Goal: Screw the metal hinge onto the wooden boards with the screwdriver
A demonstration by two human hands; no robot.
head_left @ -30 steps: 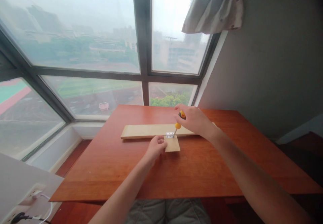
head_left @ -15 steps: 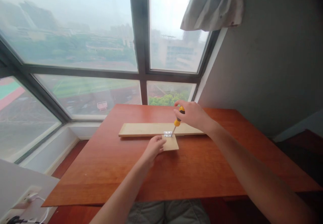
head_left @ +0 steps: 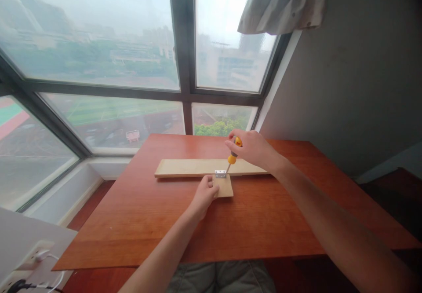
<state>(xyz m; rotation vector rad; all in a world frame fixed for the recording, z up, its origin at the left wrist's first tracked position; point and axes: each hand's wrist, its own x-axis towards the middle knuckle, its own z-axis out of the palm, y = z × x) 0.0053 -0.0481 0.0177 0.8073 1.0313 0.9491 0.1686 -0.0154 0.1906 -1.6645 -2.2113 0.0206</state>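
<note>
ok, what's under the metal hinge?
The hinge straddles the joint between the long board and the small wood piece, both flat on the table. The screwdriver in the right hand stands on it; the left hand steadies the piece. The joint line beneath is covered.

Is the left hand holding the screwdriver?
No, the right hand grips the screwdriver; the left hand holds the small board.

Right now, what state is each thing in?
right hand: closed around the screwdriver handle.
screwdriver: tilted, tip down at the hinge.
left hand: gripping the small board at its left edge.
small board: flat, butted against the long board.
hinge: lying flat at the two boards' joint.
long board: flat on the table.
curtain: gathered up.
</note>
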